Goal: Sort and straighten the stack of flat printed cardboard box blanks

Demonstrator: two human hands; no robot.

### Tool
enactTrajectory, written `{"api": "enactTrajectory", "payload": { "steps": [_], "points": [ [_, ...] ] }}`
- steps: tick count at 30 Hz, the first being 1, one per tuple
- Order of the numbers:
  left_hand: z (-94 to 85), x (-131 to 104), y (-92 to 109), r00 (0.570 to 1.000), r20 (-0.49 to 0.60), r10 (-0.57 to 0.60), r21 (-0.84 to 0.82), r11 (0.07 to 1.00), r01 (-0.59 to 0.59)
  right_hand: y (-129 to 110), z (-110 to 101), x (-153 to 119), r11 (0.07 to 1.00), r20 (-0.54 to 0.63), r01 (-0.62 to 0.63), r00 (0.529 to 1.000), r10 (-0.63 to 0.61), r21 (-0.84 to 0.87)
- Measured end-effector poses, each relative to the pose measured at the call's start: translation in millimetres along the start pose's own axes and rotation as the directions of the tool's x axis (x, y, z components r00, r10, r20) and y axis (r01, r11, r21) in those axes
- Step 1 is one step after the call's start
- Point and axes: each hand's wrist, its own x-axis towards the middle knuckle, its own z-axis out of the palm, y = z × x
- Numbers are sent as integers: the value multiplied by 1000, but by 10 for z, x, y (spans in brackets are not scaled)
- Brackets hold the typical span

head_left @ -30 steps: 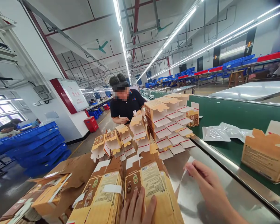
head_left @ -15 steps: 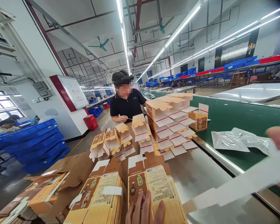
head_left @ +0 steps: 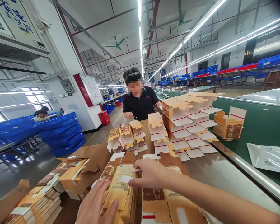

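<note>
Resting my left hand [head_left: 96, 205] flat on the near end of a bundle of flattened cartons [head_left: 119, 189], I keep its fingers spread and loose, pressing down rather than gripping. Just to the right, my right hand [head_left: 149, 174] reaches across from the right edge, and its fingertips pinch at the white paper band [head_left: 128, 179] that wraps the bundle; the fingers are nearly closed, though I cannot tell whether they hold the band or only touch it. The bundle lies on the steel table [head_left: 221, 174] directly before me, with a second flat stack [head_left: 165, 199] touching it under my right forearm. Beyond stand rows of folded-up boxes [head_left: 186, 124], and a co-worker [head_left: 140, 102] works at the far end. To the right runs the green conveyor [head_left: 259, 124], carrying one open box [head_left: 228, 126] and a silver pouch [head_left: 270, 157]. I judge the step to be freeing the bundle; next I need a firm pinch and a clean pull while my left hand steadies the stack.
</note>
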Motion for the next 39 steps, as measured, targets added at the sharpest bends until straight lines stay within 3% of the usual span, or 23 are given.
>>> {"api": "enactTrajectory", "payload": {
  "steps": [2,4,6,8,13,17,24,28,34,39],
  "points": [
    [78,17,-187,952,204,-228,-98,963,252,-65,256,249,996,73,-23,997,29,-89],
    [156,47,-234,863,401,-309,-119,916,384,-87,414,398,987,127,-36,990,56,-157],
    [217,69,-191,796,515,-317,-61,913,403,-64,492,461,983,120,-35,991,58,-181],
    [250,72,-119,773,542,-330,32,927,373,0,530,476,987,76,-35,996,48,-158],
    [219,64,-43,804,488,-339,121,939,323,236,575,498,996,-111,-55,992,63,66],
    [166,102,-127,835,422,-354,137,935,327,324,514,536,947,-340,-19,931,134,321],
    [195,49,-280,855,426,-295,-250,870,425,135,355,536,775,-551,261,824,132,575],
    [269,21,-233,861,445,-245,-432,784,446,0,78,577,668,-663,442,742,103,599],
    [419,-23,-106,800,562,-208,-529,654,541,-123,-423,517,578,-788,641,616,5,505],
    [445,32,15,846,495,-196,-559,674,483,-214,-634,427,554,-849,723,526,-52,414]
  ]
}}
